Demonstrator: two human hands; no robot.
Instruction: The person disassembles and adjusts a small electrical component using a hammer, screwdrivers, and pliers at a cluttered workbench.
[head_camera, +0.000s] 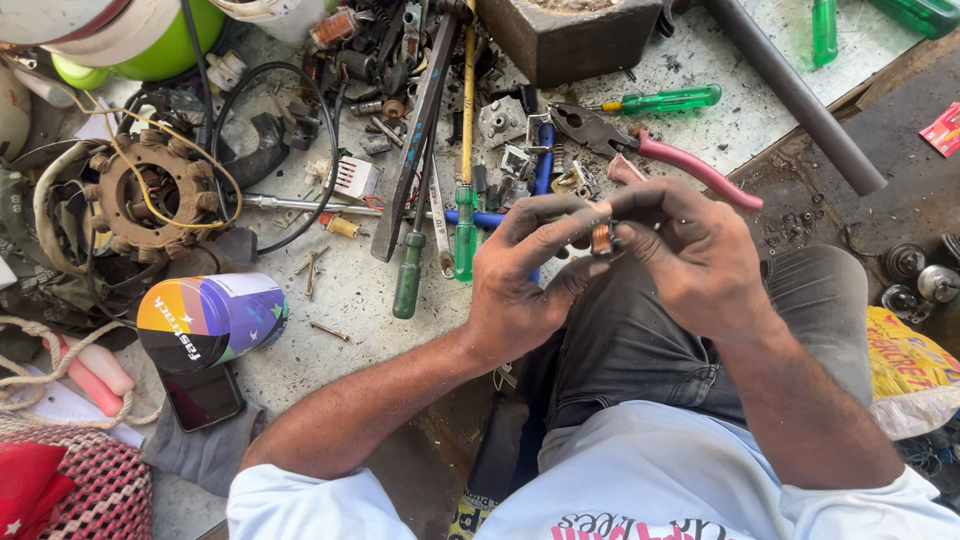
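Head view. Both my hands are up over my lap, fingertips meeting. My left hand (525, 280) and my right hand (690, 255) are pinched together on a small copper-wound coil (602, 238), held between thumbs and forefingers, clear of the table (360, 290) and just above my knee. Neither hand is free; both are closed on the coil.

Just beyond my knuckles lie the pink-handled pliers (650, 145), jaws pointing left, untouched. A green screwdriver (665, 100) sits past them, and another green-handled screwdriver (465, 215) stands lengthwise left of my left hand. Farther left, the round stator ring (140, 195) with its poles rests among loose wires. A colourful cylindrical can (210, 320) lies on its side near my left forearm, with a dark phone (203, 397) next to it.

Progress, as I judge it: the coil is out and in hand, so work on the winding is under way. Whether the wire is being wound on or stripped off I cannot tell; my fingers hide the ends. The stator sits apart, nothing fitted to it yet.
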